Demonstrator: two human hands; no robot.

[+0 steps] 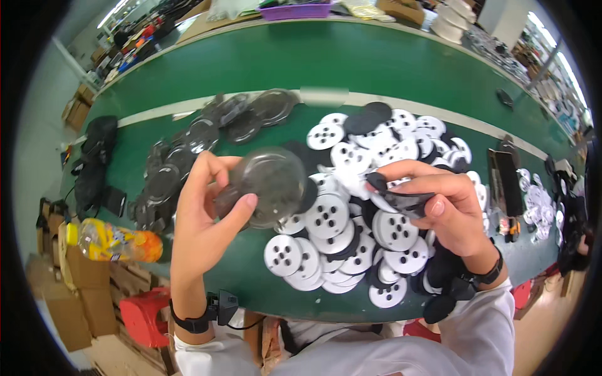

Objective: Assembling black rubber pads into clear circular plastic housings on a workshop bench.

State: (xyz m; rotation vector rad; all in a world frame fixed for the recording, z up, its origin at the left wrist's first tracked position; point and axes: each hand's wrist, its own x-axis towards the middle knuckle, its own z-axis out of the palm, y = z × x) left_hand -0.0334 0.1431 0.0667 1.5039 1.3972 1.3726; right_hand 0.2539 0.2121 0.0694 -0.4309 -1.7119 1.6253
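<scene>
Clear round plastic lid [268,185], shallow and see-through, sits upright in the left hand [204,207]: thumb pressed on its lower rim, fingers curled behind the far edge, so the disc faces the person and hangs just above the green felt-covered workbench [263,62]. Holding it by the rim alone keeps the flat face free of fingers.

The right hand [442,207] pinches a thin dark round disc [401,197] between thumb and bent fingers, tilted nearly flat and level with the lid, apart from it by a short gap. Both wrists carry black straps, the left one with a small black clip-on device [221,307].

Under and between the hands spreads a loose heap of white round discs with black holes [351,207], some flipped to their black side, within easy reach of the right hand. To the left of the lid lies a scatter of more clear dark-tinted lids [207,135], close to the left hand. An orange drink bottle with a yellow cap [113,241] lies on its side at the bench's left end, well apart.
</scene>
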